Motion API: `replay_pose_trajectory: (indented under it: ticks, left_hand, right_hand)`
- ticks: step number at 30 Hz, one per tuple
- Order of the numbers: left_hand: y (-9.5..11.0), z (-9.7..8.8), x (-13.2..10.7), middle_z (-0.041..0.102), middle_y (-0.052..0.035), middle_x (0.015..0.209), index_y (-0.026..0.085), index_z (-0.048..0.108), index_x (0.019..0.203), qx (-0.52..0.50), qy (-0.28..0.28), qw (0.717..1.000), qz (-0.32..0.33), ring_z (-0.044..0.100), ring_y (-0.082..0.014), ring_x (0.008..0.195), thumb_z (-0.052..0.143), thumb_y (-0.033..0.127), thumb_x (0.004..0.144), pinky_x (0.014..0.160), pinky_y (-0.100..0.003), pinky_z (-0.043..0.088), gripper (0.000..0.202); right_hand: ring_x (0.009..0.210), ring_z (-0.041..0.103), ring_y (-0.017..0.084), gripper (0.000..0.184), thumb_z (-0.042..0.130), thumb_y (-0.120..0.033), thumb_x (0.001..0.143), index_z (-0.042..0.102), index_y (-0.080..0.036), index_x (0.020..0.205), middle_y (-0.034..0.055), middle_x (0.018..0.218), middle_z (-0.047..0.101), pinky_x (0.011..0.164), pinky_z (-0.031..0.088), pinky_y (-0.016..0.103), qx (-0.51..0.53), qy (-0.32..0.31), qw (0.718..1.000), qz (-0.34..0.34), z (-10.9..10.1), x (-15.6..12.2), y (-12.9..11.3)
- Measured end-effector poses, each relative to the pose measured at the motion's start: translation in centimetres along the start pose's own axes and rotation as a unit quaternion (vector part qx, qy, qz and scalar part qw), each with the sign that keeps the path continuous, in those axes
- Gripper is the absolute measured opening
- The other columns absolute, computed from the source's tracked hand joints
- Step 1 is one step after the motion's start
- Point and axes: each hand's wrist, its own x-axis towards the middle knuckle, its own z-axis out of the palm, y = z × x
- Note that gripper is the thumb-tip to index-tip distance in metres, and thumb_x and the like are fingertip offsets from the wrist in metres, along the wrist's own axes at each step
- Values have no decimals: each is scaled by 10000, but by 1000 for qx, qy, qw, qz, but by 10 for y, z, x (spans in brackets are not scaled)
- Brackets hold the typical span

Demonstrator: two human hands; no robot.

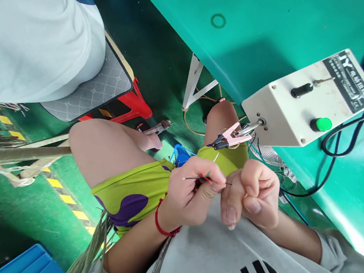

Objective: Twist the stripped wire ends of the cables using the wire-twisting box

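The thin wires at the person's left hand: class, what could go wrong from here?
The thin wires are pinched in the left hand, so one could slip or bend.
The pink-and-black clip juts from the white machine towards the person; a knuckle might knock it.
The black cable hangs past the edge of the green table, seemingly near the right hand, and might snag.

The box [274, 115] is cream, its button [324, 124] bright green, the table [252, 12] under it teal-green. Left of the box: a pink-and-black clip [232, 138], wires [191, 179] in black, red and white, a red bracelet [157, 220], lime shorts [155, 173] with purple patches, and a dark grey cushion [102, 82] lined with pale diamonds.
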Motion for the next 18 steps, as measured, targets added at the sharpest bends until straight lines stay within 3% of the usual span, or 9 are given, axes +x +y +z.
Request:
replay_pose_trajectory:
  ticks: [4, 9, 14, 18]
  left_hand:
    - [1, -3, 1, 708, 36, 753, 221, 716, 1100, 7, 13, 1000, 10, 609, -84, 550, 752, 376, 1165, 537, -190, 473, 172]
    - [4, -3, 1, 748, 11, 781, 231, 715, 1069, 27, 7, 1000, 10, 667, -107, 576, 741, 386, 1167, 562, -215, 533, 184]
    - [7, -1, 4, 757, 15, 794, 225, 716, 1084, 9, -6, 1000, 21, 646, -80, 536, 742, 339, 1167, 545, -190, 537, 144]
    - [9, 2, 10, 790, 7, 814, 223, 693, 1105, -11, 11, 997, 69, 702, -93, 547, 724, 279, 1168, 534, -178, 560, 90]
  right_hand:
    - [420, 696, 148, 210, 800, -327, 1120, 603, -314, 1048, -18, 762, 844, 337, 517, 174, 62, 1, 996, 64, 0, -4, -1]
    - [358, 612, 112, 245, 789, -402, 1119, 565, -333, 1051, -74, 730, 799, 323, 496, 148, 84, -5, 989, 123, -3, -8, -1]
    - [371, 590, 87, 160, 772, -339, 1125, 623, -351, 1069, -92, 793, 817, 339, 499, 130, 95, -21, 991, 95, -5, -9, 1]
    - [359, 557, 88, 92, 752, -313, 1136, 680, -362, 1165, -79, 790, 797, 329, 477, 135, 86, -12, 992, 88, -6, -9, 1]
